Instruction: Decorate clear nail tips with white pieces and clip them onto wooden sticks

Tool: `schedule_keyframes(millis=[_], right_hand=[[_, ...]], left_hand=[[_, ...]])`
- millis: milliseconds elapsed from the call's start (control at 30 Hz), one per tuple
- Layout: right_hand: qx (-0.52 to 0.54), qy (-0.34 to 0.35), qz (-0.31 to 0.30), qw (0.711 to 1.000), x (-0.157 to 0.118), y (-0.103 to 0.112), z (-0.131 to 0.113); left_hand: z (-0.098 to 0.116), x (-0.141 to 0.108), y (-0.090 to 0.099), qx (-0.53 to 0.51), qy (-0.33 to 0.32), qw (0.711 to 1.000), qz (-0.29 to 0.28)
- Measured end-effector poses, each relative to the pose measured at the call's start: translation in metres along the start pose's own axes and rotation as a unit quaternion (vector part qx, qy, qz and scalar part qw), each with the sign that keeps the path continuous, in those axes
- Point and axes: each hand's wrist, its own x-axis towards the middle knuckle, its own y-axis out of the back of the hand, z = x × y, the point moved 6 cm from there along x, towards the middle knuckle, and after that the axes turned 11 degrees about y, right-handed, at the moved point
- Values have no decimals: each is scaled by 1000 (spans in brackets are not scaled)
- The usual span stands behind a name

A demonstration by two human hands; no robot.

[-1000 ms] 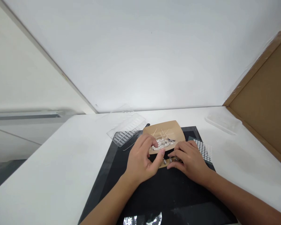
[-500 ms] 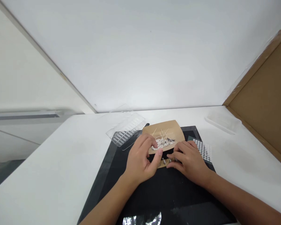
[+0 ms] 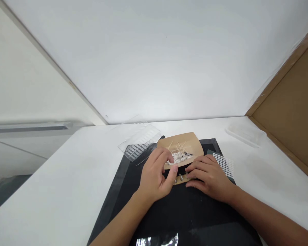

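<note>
A narrow tan strip (image 3: 179, 180) with small metal pieces standing along it lies on a black mat (image 3: 169, 215). My right hand (image 3: 210, 176) grips the strip's right end, thumb on the near side and fingers over the far side, hiding that part. My left hand (image 3: 155, 176) is at the strip's left end, thumb tip close to it. A gap shows between that thumb and the curved index finger, with nothing between them. Just behind both hands sits a tan paper tray (image 3: 192, 138) holding white scraps and several thin sticks.
Clear plastic trays (image 3: 141, 138) lie at the mat's back left, beside a thin dark-handled tool (image 3: 143, 160). A sheet of white dots (image 3: 224, 165) is partly under the right side. Farther right are a clear lid-like container (image 3: 245, 133) and a cardboard panel (image 3: 292, 109).
My right hand has shifted slightly right along the strip, and its fingers have spread a little. The left hand stays nearly in place. The whole view has moved slightly.
</note>
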Motion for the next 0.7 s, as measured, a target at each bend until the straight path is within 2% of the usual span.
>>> schedule_keyframes(millis=[367, 700], right_hand=[[-5, 30, 8, 1000, 1, -2, 1], [-47, 38, -18, 998, 2, -8, -3]], left_hand=[[-2, -1, -2, -7, 12, 1000, 6], [-3, 0, -3, -21, 8, 1000, 13]])
